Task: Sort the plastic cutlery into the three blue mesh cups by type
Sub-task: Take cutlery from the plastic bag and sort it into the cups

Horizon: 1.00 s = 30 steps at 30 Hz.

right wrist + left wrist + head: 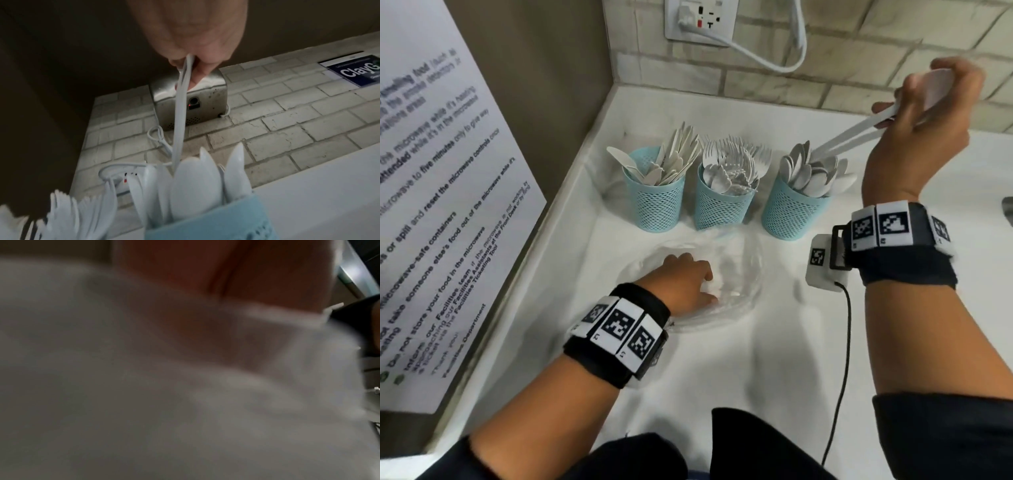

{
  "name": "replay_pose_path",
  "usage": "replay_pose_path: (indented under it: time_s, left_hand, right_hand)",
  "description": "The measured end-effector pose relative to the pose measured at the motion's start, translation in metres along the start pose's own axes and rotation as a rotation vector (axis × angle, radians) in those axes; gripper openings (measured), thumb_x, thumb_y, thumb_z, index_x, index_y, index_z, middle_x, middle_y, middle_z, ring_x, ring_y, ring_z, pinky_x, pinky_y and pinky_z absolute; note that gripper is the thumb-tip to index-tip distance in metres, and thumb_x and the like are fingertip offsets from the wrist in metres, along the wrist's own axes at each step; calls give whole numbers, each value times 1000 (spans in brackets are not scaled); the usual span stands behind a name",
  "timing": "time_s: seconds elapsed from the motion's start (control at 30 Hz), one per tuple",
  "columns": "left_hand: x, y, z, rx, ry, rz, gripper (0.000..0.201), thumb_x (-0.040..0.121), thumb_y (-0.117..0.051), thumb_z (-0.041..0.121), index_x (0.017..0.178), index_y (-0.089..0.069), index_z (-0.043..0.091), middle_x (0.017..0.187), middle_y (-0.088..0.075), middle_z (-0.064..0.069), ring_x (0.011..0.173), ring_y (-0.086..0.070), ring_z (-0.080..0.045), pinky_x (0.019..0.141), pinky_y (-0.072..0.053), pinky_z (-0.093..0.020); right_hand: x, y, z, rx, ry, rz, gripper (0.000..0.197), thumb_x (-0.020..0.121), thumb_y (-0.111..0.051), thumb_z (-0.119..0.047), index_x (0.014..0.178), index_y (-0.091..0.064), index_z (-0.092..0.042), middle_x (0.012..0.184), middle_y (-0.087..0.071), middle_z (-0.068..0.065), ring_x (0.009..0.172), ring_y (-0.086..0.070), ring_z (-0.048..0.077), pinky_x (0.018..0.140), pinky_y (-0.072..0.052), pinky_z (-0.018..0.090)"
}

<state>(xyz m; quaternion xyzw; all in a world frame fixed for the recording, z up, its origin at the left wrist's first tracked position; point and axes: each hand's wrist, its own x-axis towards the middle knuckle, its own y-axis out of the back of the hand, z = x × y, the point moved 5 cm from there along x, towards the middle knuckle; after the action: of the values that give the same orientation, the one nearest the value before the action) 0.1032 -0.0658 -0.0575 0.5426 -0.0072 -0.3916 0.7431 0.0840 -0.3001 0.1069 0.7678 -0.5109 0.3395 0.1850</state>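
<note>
Three blue mesh cups stand in a row on the white counter. The left cup (654, 205) holds knives, the middle cup (722, 209) forks, and the right cup (792, 214) spoons. My right hand (904, 113) is raised above and to the right of the spoon cup. It grips a bundle of white spoons (852, 135) whose handles slant down into that cup. In the right wrist view the right hand (191, 65) pinches the handles (180, 113) above the spoon cup (205, 224). My left hand (688, 284) rests inside a clear plastic bowl (743, 301) with fingers loosely bent. The left wrist view is blurred.
A wall socket (700, 19) with a white cable (767, 58) sits on the brick wall behind the cups. A notice board (431, 171) lines the left side. A steel box (189, 100) hangs on the wall. The counter continues to the right of the cups.
</note>
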Motion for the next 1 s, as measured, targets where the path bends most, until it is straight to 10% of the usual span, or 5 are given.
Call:
replay_pose_path:
  time_s: [0.13, 0.23, 0.43, 0.87, 1.0]
  left_hand:
    - [-1, 3, -4, 66, -2, -13, 49, 90, -54, 32, 135, -39, 20, 134, -39, -7, 125, -37, -25, 100, -35, -32]
    - [-3, 2, -5, 76, 7, -26, 48, 88, -55, 28, 133, -41, 20, 132, -42, -7, 122, -40, -25, 99, -37, -32]
    - [-5, 2, -10, 45, 35, -59, 43, 87, -56, 36, 126, -47, 21, 128, -46, -3, 117, -46, -22, 97, -40, -31]
    - [-9, -4, -14, 112, 73, -110, 52, 79, -64, 30, 126, -40, 29, 125, -35, -1, 121, -31, -23, 95, -40, -34]
    - [-8, -4, -13, 152, 110, -61, 36, 86, -55, 28, 120, -42, 25, 123, -39, -5, 120, -32, -26, 98, -41, -44]
  right_hand:
    - [-8, -14, 16, -33, -11, -104, 24, 88, -41, -5, 89, -51, -28, 76, -59, -11, 62, -58, 6, 64, -56, 29]
    - [-18, -31, 29, -206, -2, -297, 21, 91, -42, -12, 95, -60, -4, 74, -60, -4, 62, -54, 4, 63, -46, 20]
    - [-47, -50, 59, -746, -71, -725, 30, 98, -38, -30, 114, -64, -26, 112, -65, 6, 125, -36, 27, 96, -27, 39]
    - [-48, -53, 55, -889, -119, -917, 40, 98, -30, -23, 135, -45, -31, 128, -56, 6, 132, -26, 30, 105, -17, 50]
    - [-43, -48, 25, -754, -54, -720, 43, 92, -38, -14, 132, -47, -29, 129, -54, 4, 128, -32, 28, 101, -25, 42]
